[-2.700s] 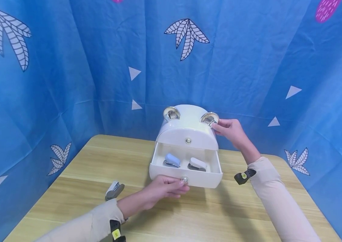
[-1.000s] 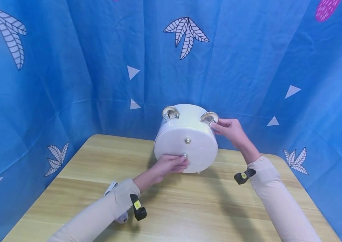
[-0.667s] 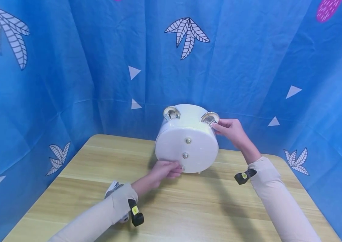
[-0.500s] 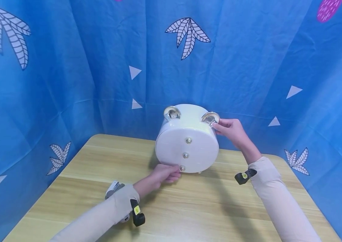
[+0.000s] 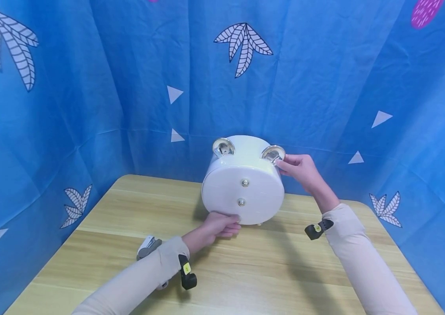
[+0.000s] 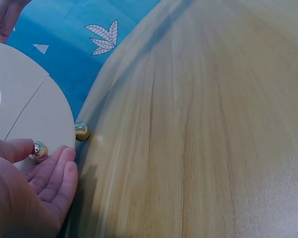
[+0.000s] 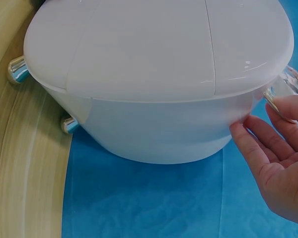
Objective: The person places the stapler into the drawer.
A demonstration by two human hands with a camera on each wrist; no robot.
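Observation:
A white rounded drawer box (image 5: 222, 186) stands toward the back of the table, its front flush. Three metallic knobs run down that front; the upper knob (image 5: 245, 183) and middle knob (image 5: 241, 202) are uncovered. With thumb and fingers my left hand (image 5: 216, 225) pinches the bottom knob (image 6: 39, 151), mostly covered in the head view. At the top right, my right hand (image 5: 302, 171) holds the shiny ear (image 5: 273, 153) between thumb and fingers. In the right wrist view, some of its fingertips touch the box's side. The left ear (image 5: 223, 147) is untouched.
A grey-and-white stapler (image 5: 149, 247) lies on the wooden table (image 5: 265, 275) beside my left forearm. Another small object (image 5: 162, 285) is mostly hidden under that sleeve. Short metallic feet (image 6: 82, 131) hold up the box. A blue patterned curtain (image 5: 159, 57) hangs behind and at both sides.
The middle drawer, pulled out earlier with a blue and a white stapler inside, has gone in flush. My left hand has moved from its knob down to the bottom one. My right hand stays.

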